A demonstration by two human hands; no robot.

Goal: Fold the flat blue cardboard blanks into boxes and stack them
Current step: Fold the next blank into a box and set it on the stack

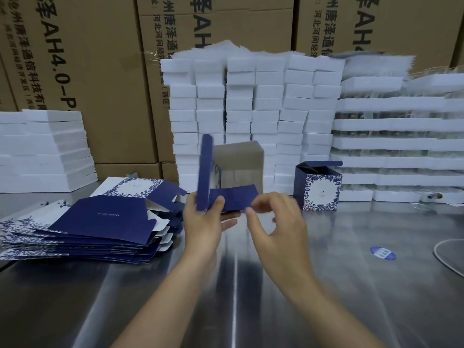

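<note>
together left hand (pixel 204 223) and right hand (pixel 277 222) hold a half-folded box (pixel 238 163).

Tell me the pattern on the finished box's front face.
White panel framed by blue leaf print, on the finished box; head view.

Packing workshop: wall of printed shipping cartons (pixel 88 71), white foam stacks (pixel 251 109), steel table (pixel 351 285).

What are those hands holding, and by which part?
A half-folded blue box: the left hand grips its lower left corner, thumb on the front flap; the right hand appears to pinch that flap's right end.
</note>
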